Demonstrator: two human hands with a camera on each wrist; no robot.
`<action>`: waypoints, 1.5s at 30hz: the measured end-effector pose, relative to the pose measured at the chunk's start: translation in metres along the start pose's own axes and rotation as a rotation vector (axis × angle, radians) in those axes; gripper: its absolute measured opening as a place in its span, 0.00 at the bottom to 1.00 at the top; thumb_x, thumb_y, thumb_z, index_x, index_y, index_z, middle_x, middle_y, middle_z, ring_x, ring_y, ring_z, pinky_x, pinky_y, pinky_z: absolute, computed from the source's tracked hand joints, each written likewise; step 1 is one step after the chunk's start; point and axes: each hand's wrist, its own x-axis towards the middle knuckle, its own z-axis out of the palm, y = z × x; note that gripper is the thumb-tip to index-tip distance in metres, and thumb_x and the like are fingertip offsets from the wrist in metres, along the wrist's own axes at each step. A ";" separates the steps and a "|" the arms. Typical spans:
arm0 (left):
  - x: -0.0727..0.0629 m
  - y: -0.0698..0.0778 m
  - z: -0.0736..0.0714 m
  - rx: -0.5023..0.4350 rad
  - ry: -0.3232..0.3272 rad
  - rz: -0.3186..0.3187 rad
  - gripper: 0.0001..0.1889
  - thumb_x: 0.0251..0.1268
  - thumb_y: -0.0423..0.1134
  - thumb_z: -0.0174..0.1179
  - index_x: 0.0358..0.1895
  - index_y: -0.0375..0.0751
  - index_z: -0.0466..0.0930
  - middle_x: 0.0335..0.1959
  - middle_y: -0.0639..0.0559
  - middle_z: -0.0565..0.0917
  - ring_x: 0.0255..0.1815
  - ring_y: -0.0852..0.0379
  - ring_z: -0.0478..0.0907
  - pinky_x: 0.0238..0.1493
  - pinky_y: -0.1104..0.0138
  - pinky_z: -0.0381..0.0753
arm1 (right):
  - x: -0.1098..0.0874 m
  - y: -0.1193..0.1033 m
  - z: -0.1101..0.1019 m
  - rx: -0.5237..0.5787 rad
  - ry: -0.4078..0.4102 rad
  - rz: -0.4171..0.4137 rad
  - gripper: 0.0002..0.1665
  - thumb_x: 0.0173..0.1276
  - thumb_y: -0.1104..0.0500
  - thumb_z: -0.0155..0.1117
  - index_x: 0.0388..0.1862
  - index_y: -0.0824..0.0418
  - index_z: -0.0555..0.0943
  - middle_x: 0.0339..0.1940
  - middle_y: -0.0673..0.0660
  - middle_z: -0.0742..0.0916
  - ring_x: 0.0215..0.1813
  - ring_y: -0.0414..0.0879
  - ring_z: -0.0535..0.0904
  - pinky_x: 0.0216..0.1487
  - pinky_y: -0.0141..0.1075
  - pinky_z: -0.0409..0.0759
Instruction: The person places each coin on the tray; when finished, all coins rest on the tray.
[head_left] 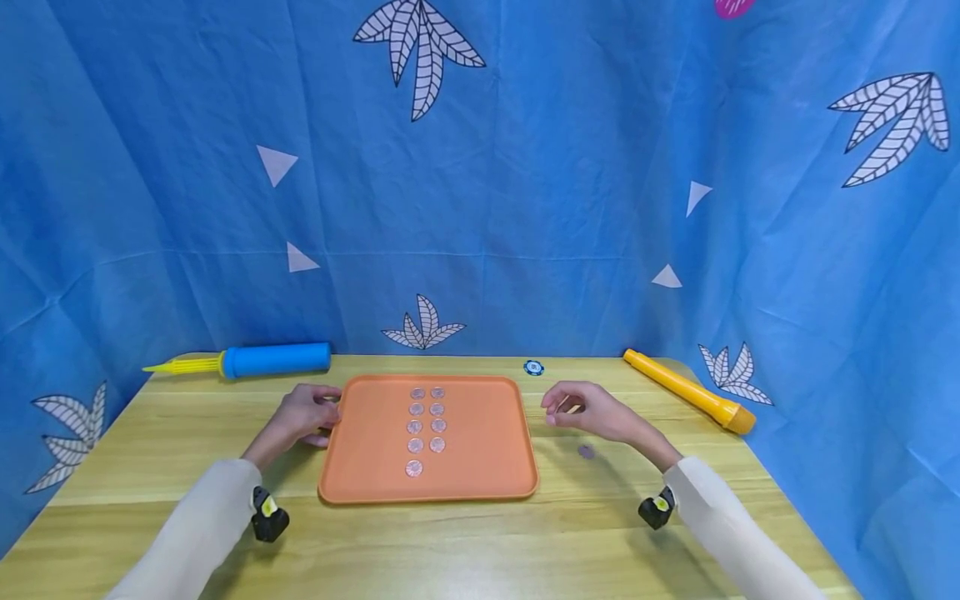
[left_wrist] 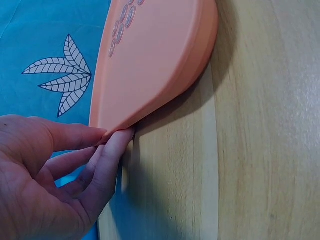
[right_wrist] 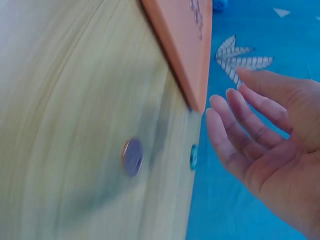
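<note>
An orange tray lies on the table, bearing several round silvery coins in two columns; the left column reaches one coin lower. My left hand pinches the tray's left edge between thumb and fingers, plain in the left wrist view. Off the tray's right side, my right hand hovers over the table with loosely bent fingers and nothing in them. A single coin lies on the wood below that hand, apart from the tray. Beyond the hand is a small blue-and-white poker chip near the back edge.
A blue hand pump with a yellow nozzle lies at the back left. An orange-yellow microphone-shaped stick lies slantwise along the right side. A blue patterned cloth hangs behind the wooden table.
</note>
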 end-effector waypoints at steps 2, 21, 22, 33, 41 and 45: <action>0.000 0.000 0.000 0.003 0.005 0.001 0.30 0.65 0.26 0.59 0.71 0.23 0.70 0.50 0.30 0.86 0.39 0.53 0.87 0.29 0.62 0.91 | -0.005 0.005 -0.004 0.009 -0.006 0.016 0.14 0.73 0.65 0.68 0.52 0.73 0.81 0.46 0.64 0.88 0.46 0.52 0.84 0.49 0.35 0.85; 0.001 0.003 -0.005 0.001 -0.019 0.008 0.30 0.67 0.26 0.58 0.73 0.24 0.68 0.45 0.34 0.84 0.37 0.54 0.85 0.29 0.63 0.90 | -0.043 0.050 -0.026 0.078 -0.186 0.169 0.36 0.72 0.59 0.72 0.73 0.69 0.70 0.69 0.70 0.78 0.67 0.66 0.73 0.63 0.46 0.79; 0.000 0.004 -0.005 0.001 -0.019 0.009 0.30 0.67 0.26 0.58 0.73 0.24 0.68 0.45 0.34 0.84 0.37 0.54 0.85 0.29 0.63 0.90 | -0.045 0.053 -0.027 0.080 -0.186 0.177 0.36 0.72 0.59 0.72 0.74 0.68 0.70 0.69 0.70 0.78 0.67 0.64 0.73 0.63 0.46 0.79; -0.001 0.003 0.000 0.006 -0.012 0.011 0.31 0.67 0.26 0.60 0.73 0.24 0.68 0.48 0.32 0.84 0.37 0.54 0.85 0.29 0.63 0.90 | -0.058 0.073 -0.014 0.058 -0.127 0.123 0.32 0.71 0.58 0.73 0.71 0.62 0.75 0.58 0.62 0.76 0.53 0.51 0.69 0.48 0.32 0.70; -0.001 0.001 -0.001 0.006 -0.012 0.014 0.30 0.69 0.26 0.60 0.73 0.24 0.68 0.48 0.32 0.84 0.37 0.54 0.85 0.29 0.63 0.90 | -0.058 0.075 -0.009 0.052 -0.101 0.117 0.24 0.74 0.59 0.69 0.66 0.63 0.77 0.56 0.61 0.76 0.52 0.49 0.68 0.46 0.31 0.68; -0.004 -0.001 -0.002 0.002 -0.020 0.022 0.30 0.69 0.27 0.60 0.73 0.23 0.67 0.49 0.31 0.84 0.37 0.55 0.84 0.30 0.63 0.90 | -0.056 0.072 -0.008 0.029 -0.094 0.106 0.20 0.75 0.58 0.68 0.62 0.63 0.78 0.53 0.60 0.76 0.51 0.48 0.68 0.46 0.31 0.69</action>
